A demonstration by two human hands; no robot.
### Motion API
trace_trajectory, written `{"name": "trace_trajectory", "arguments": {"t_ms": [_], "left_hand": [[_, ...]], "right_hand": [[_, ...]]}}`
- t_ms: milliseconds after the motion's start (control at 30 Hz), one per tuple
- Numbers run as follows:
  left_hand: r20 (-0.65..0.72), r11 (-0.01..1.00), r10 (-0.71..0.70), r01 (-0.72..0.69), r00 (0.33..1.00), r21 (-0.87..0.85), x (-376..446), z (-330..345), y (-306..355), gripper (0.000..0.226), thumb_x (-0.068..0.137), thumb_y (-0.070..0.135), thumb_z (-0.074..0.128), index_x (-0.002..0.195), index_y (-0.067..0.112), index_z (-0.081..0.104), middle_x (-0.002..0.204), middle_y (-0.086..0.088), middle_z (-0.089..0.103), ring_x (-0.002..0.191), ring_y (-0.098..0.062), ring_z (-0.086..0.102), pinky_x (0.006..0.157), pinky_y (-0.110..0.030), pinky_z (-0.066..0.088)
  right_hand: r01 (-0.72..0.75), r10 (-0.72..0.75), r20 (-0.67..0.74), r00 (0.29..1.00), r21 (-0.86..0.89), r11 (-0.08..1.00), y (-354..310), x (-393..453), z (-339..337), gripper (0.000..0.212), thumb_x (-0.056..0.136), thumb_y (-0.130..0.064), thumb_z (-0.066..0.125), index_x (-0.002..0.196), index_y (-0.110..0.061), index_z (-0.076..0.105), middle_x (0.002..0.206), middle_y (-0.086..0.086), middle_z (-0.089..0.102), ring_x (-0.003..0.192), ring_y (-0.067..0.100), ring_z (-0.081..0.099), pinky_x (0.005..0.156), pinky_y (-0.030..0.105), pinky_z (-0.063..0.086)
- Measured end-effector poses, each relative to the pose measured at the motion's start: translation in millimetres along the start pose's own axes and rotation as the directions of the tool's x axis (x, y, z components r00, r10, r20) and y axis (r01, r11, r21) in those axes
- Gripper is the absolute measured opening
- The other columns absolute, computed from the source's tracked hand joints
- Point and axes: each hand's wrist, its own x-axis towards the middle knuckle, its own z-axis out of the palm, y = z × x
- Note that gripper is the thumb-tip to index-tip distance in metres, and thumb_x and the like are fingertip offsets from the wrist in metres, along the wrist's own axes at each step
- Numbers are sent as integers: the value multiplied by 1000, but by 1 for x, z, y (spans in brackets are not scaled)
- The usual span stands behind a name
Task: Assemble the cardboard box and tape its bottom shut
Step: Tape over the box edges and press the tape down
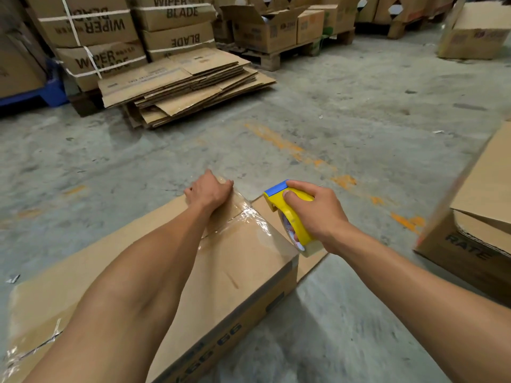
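Note:
A long cardboard box (235, 275) lies on the concrete floor with its flapped side up. Clear tape (249, 217) crosses the flap seam near the far end, wrinkled and shiny. My left hand (208, 190) presses down on the box's far end, its fingers curled over the taped edge. My right hand (312, 212) grips a yellow and blue tape dispenser (287, 211) just off the box's right edge, with the tape roll hanging at the box's upper right corner. More clear tape shows at the box's near left end (30, 352).
A stack of flattened cartons (188, 84) lies on the floor ahead. Strapped boxes marked WIPER BLADE (91, 26) stand on pallets at the back left. An open brown box (470, 239) sits close on the right. Bare concrete floor (345, 106) stretches between them.

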Motion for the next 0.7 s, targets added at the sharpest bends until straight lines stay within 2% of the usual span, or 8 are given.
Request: {"name": "trace_trajectory", "arguments": {"t_ms": [67,133,200,300,367,433,567,700], "left_hand": [[25,999,-42,43,999,-26,11,-5,4,43,80,45,52,112,19,65,104,-8,68,110,-34,57,91,-43,29],[50,994,-75,79,996,-73,18,-5,7,31,77,38,53,92,20,73,78,-1,64,96,-30,59,86,-41,26],[60,989,-99,105,993,-104,21,-1,10,27,76,35,54,87,19,73,74,0,62,89,-27,58,86,-40,25],[27,988,-95,97,995,-118,20,4,13,20,79,31,54,92,24,69,85,3,61,86,-23,50,93,-42,25],[3,991,-66,66,998,-115,21,5,13,17,80,29,55,92,29,66,89,4,60,88,-22,47,97,-43,25],[-14,993,1,-3,1000,-116,24,8,11,17,80,25,54,90,28,67,91,2,63,91,-23,51,92,-40,29],[-56,938,339,-342,939,-50,24,17,-3,21,84,25,48,87,22,69,95,-3,72,104,-30,61,89,-41,46],[46,828,538,-537,842,162,9,23,-13,38,96,36,37,86,20,69,114,2,70,139,-19,38,109,-44,29]], "right_hand": [[-2,3,-3,1000,31,1000,-4,6,3,33,63,-57,60,95,-59,68,101,15,73,77,36,68,73,52,61],[-6,6,6,1000,59,998,-8,10,6,34,67,-53,61,100,-52,70,97,15,72,63,32,65,64,46,61],[3,-7,37,999,98,995,-10,11,7,27,76,-45,63,102,-47,70,92,16,71,47,31,63,51,34,55],[15,-21,52,998,113,993,-9,15,10,28,82,-39,64,108,-46,69,89,16,70,41,30,61,48,31,52],[16,-20,46,999,96,995,-8,17,12,28,79,-45,64,106,-49,69,93,13,72,48,31,64,51,34,55],[23,-25,25,999,63,998,-6,20,14,33,71,-55,62,103,-54,69,97,9,74,63,31,69,62,41,60],[60,-60,13,998,17,998,-4,18,18,29,69,-60,59,96,-59,66,102,8,75,80,33,70,77,43,60],[90,-90,-10,996,-15,996,-6,10,16,31,69,-63,58,99,-63,65,110,1,74,99,32,69,89,45,56]]}}
